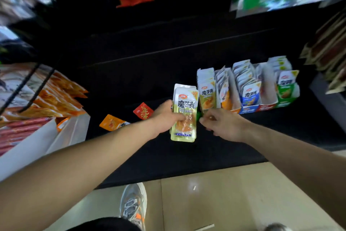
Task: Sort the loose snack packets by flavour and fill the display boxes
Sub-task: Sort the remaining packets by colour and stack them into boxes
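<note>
Left hand [164,116] grips a stack of pale yellow-green foil snack packets [184,116], its long axis running near to far. Just right of it, the right hand [222,124] has its fingers curled; I cannot tell whether it holds anything. The white cardboard display boxes [235,90] stand just far-right, nearer the right hand.

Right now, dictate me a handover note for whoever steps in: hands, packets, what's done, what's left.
Left hand holds a stack of yellow-green packets beside the display boxes.
Right hand: fingers curled next to the stack; grip unclear.
Done: display boxes hold rows sorted by colour.
Left: box the held stack; an orange packet and a red packet lie loose on the black shelf.
</note>
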`<state>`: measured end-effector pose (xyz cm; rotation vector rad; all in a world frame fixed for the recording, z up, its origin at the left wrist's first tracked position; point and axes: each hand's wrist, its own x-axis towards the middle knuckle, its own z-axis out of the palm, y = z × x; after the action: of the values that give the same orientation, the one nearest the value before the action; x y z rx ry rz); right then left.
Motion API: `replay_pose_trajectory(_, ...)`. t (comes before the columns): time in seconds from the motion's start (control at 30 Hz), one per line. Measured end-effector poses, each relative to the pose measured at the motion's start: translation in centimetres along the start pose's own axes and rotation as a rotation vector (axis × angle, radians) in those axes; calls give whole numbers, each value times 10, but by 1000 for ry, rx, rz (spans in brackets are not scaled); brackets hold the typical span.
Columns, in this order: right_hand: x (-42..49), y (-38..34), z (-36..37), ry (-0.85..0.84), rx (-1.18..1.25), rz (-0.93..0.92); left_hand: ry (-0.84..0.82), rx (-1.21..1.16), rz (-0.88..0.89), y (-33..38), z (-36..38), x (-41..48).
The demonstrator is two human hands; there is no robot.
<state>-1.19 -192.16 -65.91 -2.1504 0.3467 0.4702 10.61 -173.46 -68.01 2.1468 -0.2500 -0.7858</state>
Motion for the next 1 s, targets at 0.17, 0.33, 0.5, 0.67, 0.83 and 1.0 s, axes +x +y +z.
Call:
replay_pose_trajectory(0.17,-33,80,-52,70,-98,143,84,-70,30,43,37,45)
replay_pose_trajectory(0.33,-19,131,-62,-22,-233,263,256,-212,18,49,74,89)
replay_pose_trajectory(0.5,-5,137,-61,30,-207,261,294,-187,28,48,99,120)
replay_pose_trajectory(0.67,7,130,-53,-5,-175,242,347,-167,67,41,109,133)
replay_pose_trajectory(0.83,13,119,-46,-33,-136,234,381,-107,128,32,118,139)
replay_pose_trajectory(1.0,17,114,-43,-51,-166,222,406,-96,138,29,120,142)
